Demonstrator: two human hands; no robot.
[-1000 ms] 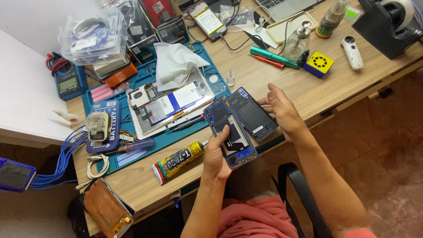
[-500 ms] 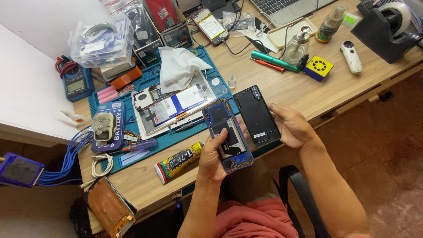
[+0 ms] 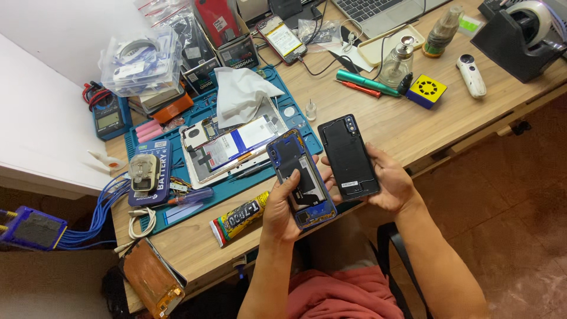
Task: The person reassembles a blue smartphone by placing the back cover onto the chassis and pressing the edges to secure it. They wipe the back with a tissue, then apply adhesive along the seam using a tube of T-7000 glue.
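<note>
Since a second ago both phone parts have swung from a fanned-out, slanted pose to nearly parallel and upright, side by side over the near edge of the desk (image 3: 413, 127); the right hand has slid down from the cover's top end to its lower edge. Judging by that, the two halves are being lined up next to each other, inner faces up, not yet pressed together.

Left to right: blue cable bundle (image 3: 88, 227) hangs off the far left, brown-backed panel (image 3: 152, 277) lies at the near corner. Blue battery pack (image 3: 150, 171) sits on the teal work mat (image 3: 204, 109), with an opened phone (image 3: 227, 145) in the mat's middle and a white cloth (image 3: 242, 94) above it. Glue tube (image 3: 242, 217) lies on the wood just left of the left hand.

Left hand (image 3: 283, 207) grips the blue phone frame (image 3: 300, 177) from below, thumb across its lower middle, so it is clenched on it. Just beside it, touching or nearly so, the black back cover (image 3: 348, 156) rests in the right hand (image 3: 387, 183), fingers curled under and thumb at its bottom edge.

Further right: green pen tool (image 3: 366, 82), yellow cube (image 3: 426, 90), white handheld device (image 3: 471, 74), black tape dispenser (image 3: 520, 35) at the far corner.
</note>
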